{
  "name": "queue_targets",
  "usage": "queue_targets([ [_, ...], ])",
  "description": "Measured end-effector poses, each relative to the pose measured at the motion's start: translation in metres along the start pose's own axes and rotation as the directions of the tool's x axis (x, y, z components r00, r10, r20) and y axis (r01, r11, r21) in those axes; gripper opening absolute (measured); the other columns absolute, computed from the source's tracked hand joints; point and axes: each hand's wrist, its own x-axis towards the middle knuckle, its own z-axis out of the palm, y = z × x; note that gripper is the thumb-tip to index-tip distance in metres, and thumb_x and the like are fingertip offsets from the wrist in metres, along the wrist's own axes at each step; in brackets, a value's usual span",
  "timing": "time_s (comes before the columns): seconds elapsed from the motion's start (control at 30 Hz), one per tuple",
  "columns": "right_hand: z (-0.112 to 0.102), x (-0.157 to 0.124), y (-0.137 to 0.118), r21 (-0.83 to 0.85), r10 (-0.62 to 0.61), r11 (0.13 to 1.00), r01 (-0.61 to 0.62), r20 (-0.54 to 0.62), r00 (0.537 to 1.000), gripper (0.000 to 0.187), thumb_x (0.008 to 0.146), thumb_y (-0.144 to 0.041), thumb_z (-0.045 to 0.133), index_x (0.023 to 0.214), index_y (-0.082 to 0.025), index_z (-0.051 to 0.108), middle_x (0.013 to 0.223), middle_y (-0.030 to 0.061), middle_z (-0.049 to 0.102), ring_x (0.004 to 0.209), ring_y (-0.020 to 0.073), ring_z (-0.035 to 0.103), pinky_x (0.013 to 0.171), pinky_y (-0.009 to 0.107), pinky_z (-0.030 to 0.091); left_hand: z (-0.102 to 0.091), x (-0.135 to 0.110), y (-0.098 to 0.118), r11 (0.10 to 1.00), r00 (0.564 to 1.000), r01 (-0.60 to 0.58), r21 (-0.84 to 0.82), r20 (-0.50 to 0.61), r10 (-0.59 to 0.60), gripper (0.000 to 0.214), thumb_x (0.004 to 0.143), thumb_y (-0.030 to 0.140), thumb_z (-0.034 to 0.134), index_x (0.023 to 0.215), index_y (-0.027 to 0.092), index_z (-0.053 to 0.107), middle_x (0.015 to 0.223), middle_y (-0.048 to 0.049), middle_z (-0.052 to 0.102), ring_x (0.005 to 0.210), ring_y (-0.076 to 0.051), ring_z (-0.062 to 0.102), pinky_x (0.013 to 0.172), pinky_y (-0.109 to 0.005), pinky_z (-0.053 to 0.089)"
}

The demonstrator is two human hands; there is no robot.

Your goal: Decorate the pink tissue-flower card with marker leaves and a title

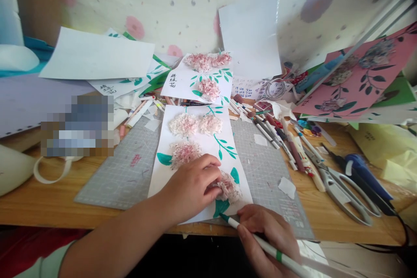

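A white sheet [202, 147] lies on the grey cutting mat, bearing several raised pink-and-white crinkled flowers and painted green leaves. My left hand [192, 186] reaches across it. Its thumb and bent fingers are at the left edge of the lowest flower [230, 187], partly covering it. In my right hand [267, 234] is a white-barrelled green marker [265, 245], slanted with its tip on a dark green leaf [221, 207] just below that flower. The underside of my left fingers is hidden.
A finished-looking flower sheet [202, 76] leans behind. Pens and markers [276, 126] lie at right, near large scissors [345, 195] and a blue-black corded tool [365, 178]. A pink flower card [361, 78] stands far right. Paper scraps dot the cutting mat [120, 173].
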Motion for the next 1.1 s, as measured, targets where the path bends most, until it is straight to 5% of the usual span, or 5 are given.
queue_targets([
  [0.27, -0.014, 0.003, 0.011, 0.587, 0.422, 0.796, -0.146, -0.366, 0.829, 0.018, 0.083, -0.025, 0.070, 0.069, -0.021, 0.061, 0.053, -0.0036, 0.058, 0.056, 0.0123, 0.057, 0.061, 0.024, 0.053, -0.027, -0.013, 0.002, 0.989, 0.976, -0.145, 0.024, -0.162, 0.147, 0.011, 0.096, 0.017, 0.052, 0.102, 0.021, 0.060, 0.118, -0.0058, 0.059, 0.110, -0.018, 0.058, 0.093, -0.032, 0.048],
  [0.43, -0.015, -0.004, 0.026, 0.506, 0.469, 0.839, -0.199, -0.488, 0.737, 0.006, 0.085, -0.025, 0.071, 0.082, -0.022, 0.066, 0.062, -0.0025, 0.063, 0.062, 0.0139, 0.061, 0.062, 0.025, 0.050, -0.024, -0.032, 0.008, 0.954, 0.986, -0.166, 0.249, 0.058, 0.157, 0.032, 0.094, 0.014, 0.051, 0.123, 0.026, 0.057, 0.134, -0.0071, 0.053, 0.121, -0.028, 0.050, 0.104, -0.052, 0.041],
  [0.7, -0.017, -0.021, 0.031, -0.025, 0.193, 0.977, -0.211, -0.319, 0.928, 0.009, 0.087, -0.024, 0.068, 0.096, -0.023, 0.065, 0.083, 0.0021, 0.070, 0.071, 0.0174, 0.065, 0.060, 0.026, 0.052, -0.030, -0.052, 0.016, 0.956, 0.986, -0.125, 0.264, -0.074, 0.150, 0.022, 0.095, 0.011, 0.047, 0.102, 0.023, 0.063, 0.122, -0.0063, 0.060, 0.113, -0.023, 0.055, 0.101, -0.042, 0.045],
  [0.9, -0.024, -0.012, 0.039, -0.243, 0.073, 0.958, -0.151, -0.303, 0.950, 0.016, 0.091, -0.038, 0.062, 0.095, -0.023, 0.067, 0.080, 0.0025, 0.072, 0.067, 0.0181, 0.070, 0.060, 0.024, 0.058, -0.053, -0.106, 0.005, 0.943, 0.941, 0.128, 0.307, -0.337, -0.018, 0.014, 0.094, 0.024, 0.055, 0.106, 0.028, 0.061, 0.105, -0.0024, 0.065, 0.098, -0.017, 0.063, 0.088, -0.024, 0.051],
  [1.1, -0.024, -0.001, 0.045, -0.380, -0.022, 0.925, -0.027, -0.123, 0.992, 0.026, 0.094, -0.042, 0.058, 0.108, -0.025, 0.073, 0.094, 0.0042, 0.080, 0.076, 0.0224, 0.077, 0.061, 0.025, 0.062, -0.050, -0.151, -0.008, 0.834, 0.959, 0.236, 0.498, -0.257, -0.118, 0.037, 0.086, 0.047, 0.067, 0.118, 0.031, 0.060, 0.125, -0.0026, 0.063, 0.112, -0.023, 0.063, 0.097, -0.028, 0.053],
])
